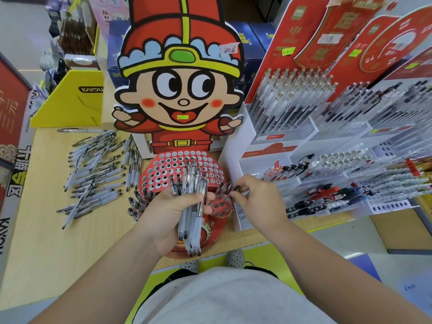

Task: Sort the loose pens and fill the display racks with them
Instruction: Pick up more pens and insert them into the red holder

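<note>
The wooden tabletop (58,249) has loose pens (98,169) in a heap on its left. A red rack (161,164) with holes stands beside them, a yellow box (70,104) behind, and white racks (304,146) on the right.

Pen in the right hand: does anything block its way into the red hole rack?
Nothing visible does. The right hand pinches the pen at the rack's right edge, beside standing pens. The left hand holds its bundle of pens over the middle holes only.

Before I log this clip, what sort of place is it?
Most likely a stationery shop: tiered racks of pens with price stickers, a cartoon cardboard pen stand, and loose pens spread on the counter.
</note>
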The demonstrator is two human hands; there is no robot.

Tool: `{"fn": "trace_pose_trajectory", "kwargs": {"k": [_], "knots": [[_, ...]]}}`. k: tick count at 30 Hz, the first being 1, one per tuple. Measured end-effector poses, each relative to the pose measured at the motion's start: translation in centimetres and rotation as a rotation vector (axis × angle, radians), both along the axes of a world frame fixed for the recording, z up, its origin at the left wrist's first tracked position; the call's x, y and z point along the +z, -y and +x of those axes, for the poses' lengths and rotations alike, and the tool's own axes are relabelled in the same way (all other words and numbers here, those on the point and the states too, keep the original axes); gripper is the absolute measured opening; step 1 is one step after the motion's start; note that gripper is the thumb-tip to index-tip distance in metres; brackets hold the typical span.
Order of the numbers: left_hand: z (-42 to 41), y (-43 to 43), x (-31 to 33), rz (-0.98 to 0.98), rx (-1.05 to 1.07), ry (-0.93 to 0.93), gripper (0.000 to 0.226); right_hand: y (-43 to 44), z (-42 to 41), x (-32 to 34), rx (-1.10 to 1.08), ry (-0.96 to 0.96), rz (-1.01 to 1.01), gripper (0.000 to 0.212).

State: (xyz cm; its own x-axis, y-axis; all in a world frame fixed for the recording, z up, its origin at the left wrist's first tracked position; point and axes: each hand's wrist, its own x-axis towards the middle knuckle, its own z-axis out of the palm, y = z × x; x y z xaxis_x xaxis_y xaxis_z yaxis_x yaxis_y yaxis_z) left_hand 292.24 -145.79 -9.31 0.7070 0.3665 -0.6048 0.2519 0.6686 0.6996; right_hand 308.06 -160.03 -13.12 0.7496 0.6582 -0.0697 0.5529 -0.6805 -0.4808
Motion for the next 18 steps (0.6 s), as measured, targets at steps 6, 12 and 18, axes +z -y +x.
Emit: {"fn": "trace_pose_trajectory", "kwargs": {"k": [6, 12, 18], "knots": [[-0.2, 0.0, 0.2, -0.012, -0.007, 0.0, 0.018, -0.5, -0.5, 0.0, 0.035, 0.031, -0.023, 0.017], [-0.6, -0.2, 0.0, 0.009, -0.011, 0.006, 0.021, -0.9, -0.1, 0.1, 0.026, 0.012, -0.045, 0.017], [-1.0, -0.2, 0.3, 0.025, -0.009, 0.01, 0.022, -0.5, -0.4, 1.3, -0.008, -0.059, -0.075, 0.034]]}}
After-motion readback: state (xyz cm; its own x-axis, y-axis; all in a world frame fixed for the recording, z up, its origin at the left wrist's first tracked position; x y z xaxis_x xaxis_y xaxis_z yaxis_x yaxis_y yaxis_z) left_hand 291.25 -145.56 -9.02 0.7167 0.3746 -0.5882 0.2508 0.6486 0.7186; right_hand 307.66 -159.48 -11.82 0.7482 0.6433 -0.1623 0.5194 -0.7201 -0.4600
